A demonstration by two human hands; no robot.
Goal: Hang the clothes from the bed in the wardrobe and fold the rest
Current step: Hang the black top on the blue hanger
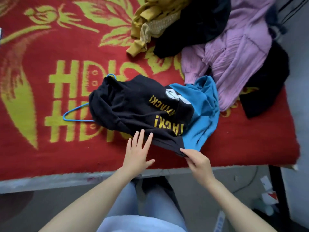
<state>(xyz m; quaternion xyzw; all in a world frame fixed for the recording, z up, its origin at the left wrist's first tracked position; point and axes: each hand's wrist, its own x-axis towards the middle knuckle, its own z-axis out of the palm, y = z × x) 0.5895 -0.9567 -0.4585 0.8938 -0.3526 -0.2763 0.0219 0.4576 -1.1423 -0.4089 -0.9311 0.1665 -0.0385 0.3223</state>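
A black and blue sweatshirt (pixel 133 104) with yellow lettering lies crumpled on the bed's red blanket (pixel 50 144), partly over a blue wire hanger (pixel 73 114) whose hook pokes out behind the collar. My left hand (pixel 138 153) lies flat with straight fingers at the shirt's near hem, fingertips touching the black cloth. My right hand (pixel 197 159) pinches the hem's near corner where black meets blue.
A pile of clothes sits at the bed's far right: a mustard garment (pixel 147 25), a black one (pixel 197 25), a lilac ribbed sweater (pixel 237 54) and another black piece (pixel 265 81). The bed's edge (pixel 66 179) runs just before my legs; grey floor lies below.
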